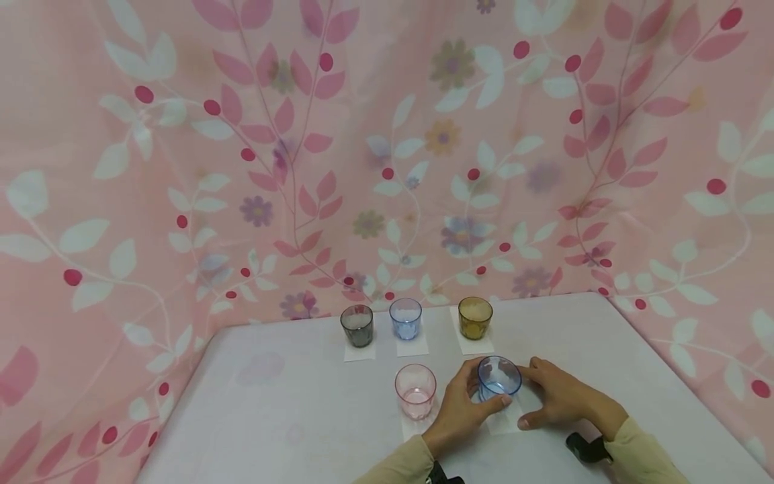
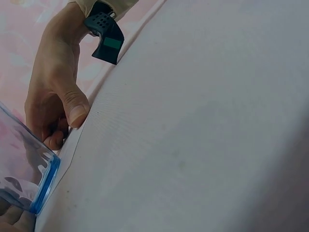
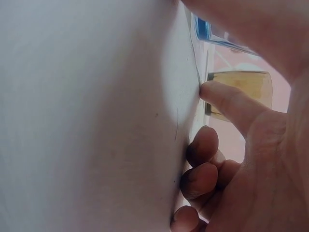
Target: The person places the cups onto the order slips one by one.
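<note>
My left hand [image 1: 458, 407] holds a clear blue glass [image 1: 499, 378], thumb across its near side and fingers round its left side. The glass stands upright over a white paper slip [image 1: 504, 422]. To the right of it is my right hand [image 1: 562, 395], thumb and index finger spread apart. In the right wrist view its index fingertip [image 3: 208, 91] touches the slip's edge, while the other fingers rest bent on the table. The left wrist view shows the blue glass [image 2: 24, 169] at lower left, with the right hand [image 2: 55, 87] beyond it. A pink glass [image 1: 416, 393] stands left of my left hand.
Along the back of the white table [image 1: 272, 403] stand a grey glass [image 1: 357, 327], a light blue glass [image 1: 406, 320] and an amber glass [image 1: 475, 319], each with a white slip. Behind them hangs a pink floral cloth [image 1: 387, 134].
</note>
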Tool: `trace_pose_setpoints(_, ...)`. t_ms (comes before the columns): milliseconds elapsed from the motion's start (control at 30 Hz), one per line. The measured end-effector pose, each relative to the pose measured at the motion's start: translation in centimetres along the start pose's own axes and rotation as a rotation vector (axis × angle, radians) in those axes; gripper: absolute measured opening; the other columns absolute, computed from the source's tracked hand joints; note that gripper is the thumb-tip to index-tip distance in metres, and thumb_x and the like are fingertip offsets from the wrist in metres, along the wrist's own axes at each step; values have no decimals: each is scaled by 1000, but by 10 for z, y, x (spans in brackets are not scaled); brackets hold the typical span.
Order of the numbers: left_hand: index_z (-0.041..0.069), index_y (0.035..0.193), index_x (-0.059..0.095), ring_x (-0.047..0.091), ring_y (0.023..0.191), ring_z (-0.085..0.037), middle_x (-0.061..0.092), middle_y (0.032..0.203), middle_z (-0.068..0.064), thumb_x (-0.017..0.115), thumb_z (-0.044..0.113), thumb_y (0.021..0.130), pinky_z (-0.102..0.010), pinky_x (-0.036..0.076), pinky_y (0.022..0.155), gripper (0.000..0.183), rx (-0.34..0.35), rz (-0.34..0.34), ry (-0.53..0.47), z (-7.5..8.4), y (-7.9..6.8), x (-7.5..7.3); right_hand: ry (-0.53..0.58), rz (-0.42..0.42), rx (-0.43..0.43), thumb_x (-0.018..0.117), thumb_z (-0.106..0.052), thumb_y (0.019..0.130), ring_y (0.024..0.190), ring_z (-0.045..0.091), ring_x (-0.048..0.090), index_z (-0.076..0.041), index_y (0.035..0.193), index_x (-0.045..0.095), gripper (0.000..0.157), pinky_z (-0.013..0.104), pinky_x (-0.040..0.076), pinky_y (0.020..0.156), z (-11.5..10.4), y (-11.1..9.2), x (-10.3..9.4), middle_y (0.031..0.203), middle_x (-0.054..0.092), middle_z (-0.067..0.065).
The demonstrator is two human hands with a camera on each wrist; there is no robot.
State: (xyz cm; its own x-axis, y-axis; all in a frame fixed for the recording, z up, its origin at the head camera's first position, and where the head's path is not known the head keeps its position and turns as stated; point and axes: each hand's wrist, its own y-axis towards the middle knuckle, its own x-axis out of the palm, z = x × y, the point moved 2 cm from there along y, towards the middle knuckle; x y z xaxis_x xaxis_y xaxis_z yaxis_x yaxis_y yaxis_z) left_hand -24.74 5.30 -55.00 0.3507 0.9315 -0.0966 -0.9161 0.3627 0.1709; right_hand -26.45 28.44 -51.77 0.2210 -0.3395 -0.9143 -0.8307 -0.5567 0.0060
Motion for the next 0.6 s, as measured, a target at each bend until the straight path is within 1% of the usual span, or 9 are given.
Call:
trace_pose_setpoints(100,20,150,52,58,140,-16,62,148,-1,84,31,93,-25,43,120,66,-23,-3,6,-3,0,0,6,-23,36,92,-59,73,90,9,41,0,145,61,98,24,37,75,1,1,0,97,44,-5)
trace_pose_setpoints(233,20,149,53,58,138,-12,63,147,3,84,31,93,-24,44,119,65,-16,-11,16,-7,0,1,10,-45,65,92,-60,74,92,11,43,1,146,60,100,26,41,77,4,0,-1,99,46,-4)
trace_pose_setpoints(367,19,149,52,58,138,-14,62,147,2,85,29,92,-24,44,119,67,10,-17,14,-8,2,2,24,-20,32,91,-59,76,92,7,42,0,147,59,98,25,39,77,8,-3,1,98,44,-5)
trace_pose_setpoints(467,16,154,48,52,145,-17,58,153,-1,87,27,90,-26,39,123,76,16,-14,23,-8,2,4,65,4,2,91,-55,78,91,3,41,-4,151,57,96,23,38,78,11,-6,2,97,44,-6)
trace_pose_setpoints(533,15,158,43,47,149,-18,54,158,-4,88,30,88,-30,37,126,84,11,5,63,-6,1,5,101,16,-15,90,-52,79,90,2,40,-10,155,54,94,23,37,77,14,-7,3,96,45,-6)
trace_pose_setpoints(600,16,162,37,45,150,-17,52,160,-4,89,36,87,-33,36,126,93,2,25,124,-2,-2,5,122,26,-32,90,-50,80,88,1,40,-17,159,50,94,23,35,75,17,-8,3,95,46,-6)
